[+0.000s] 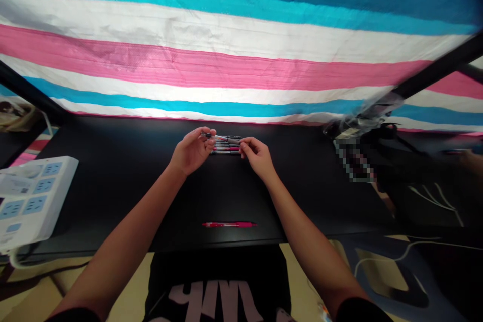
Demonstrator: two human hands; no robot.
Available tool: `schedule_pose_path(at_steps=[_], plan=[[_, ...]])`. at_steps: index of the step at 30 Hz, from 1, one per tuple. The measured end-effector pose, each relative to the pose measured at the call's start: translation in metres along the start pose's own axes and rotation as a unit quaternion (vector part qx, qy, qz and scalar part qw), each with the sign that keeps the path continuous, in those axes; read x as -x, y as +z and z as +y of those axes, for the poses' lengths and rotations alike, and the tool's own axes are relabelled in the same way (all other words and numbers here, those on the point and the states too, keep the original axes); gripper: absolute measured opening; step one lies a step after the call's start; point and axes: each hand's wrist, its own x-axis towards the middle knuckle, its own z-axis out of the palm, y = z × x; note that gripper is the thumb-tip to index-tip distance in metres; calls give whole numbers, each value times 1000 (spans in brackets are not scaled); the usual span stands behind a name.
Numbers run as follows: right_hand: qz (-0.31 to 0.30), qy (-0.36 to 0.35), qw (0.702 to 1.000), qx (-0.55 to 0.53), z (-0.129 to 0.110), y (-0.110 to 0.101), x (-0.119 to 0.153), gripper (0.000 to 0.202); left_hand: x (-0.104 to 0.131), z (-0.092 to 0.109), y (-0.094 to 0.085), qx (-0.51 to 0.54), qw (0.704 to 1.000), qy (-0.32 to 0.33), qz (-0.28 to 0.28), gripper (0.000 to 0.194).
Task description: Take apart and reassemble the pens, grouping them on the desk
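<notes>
Several pens (226, 149) lie side by side in a close row near the back of the black desk, pointing left to right. Some have dark ends and clear barrels, and one shows red. At their left ends my left hand (193, 152) is closed with the palm partly up, gripping a dark-tipped pen (222, 137) at the far side of the row. The thumb and fingers of my right hand (258, 156) are pinched together at the row's right ends; what lies between them is hidden. Nearer the front edge lies a single red pen (229, 224), apart from both hands.
On the left of the desk (113, 181) sits a white power strip (62, 201) with blue sockets. A striped plastic sheet (226, 70) hangs behind the desk. Clear plastic packaging (358, 118) and dark items lie at the right. Part of another person's hand (473, 158) shows at the far right.
</notes>
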Motion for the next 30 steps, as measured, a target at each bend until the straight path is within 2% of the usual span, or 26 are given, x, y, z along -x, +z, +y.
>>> schedule_pose_path(at_steps=[8, 14, 19, 25, 30], plan=[[3, -1, 1000, -1, -3, -2, 0, 35, 1, -2, -1, -11, 1000, 3, -7, 11], [1, 2, 1000, 4, -2, 0, 1, 37, 0, -1, -2, -12, 999, 23, -34, 6], [6, -2, 1000, 0, 0, -2, -1, 39, 1, 0, 0, -28, 1000, 7, -11, 12], [2, -3, 1000, 0, 0, -2, -1, 38, 2, -1, 2, -19, 999, 18, -19, 8], [4, -2, 1000, -2, 0, -1, 0, 36, 2, 1, 5, -15, 1000, 12, -1, 7]])
